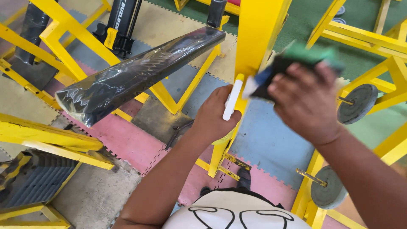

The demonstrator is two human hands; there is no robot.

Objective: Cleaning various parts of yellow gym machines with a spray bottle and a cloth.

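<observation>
Left hand at frame centre, grip wrapped round a white handle, pressed against the yellow upright post. Right hand upper right, grip clamped on a blurred green-and-black pad, perhaps a sponge. Plastic-wrapped black bench pad upper left. Weight plates far right.
</observation>
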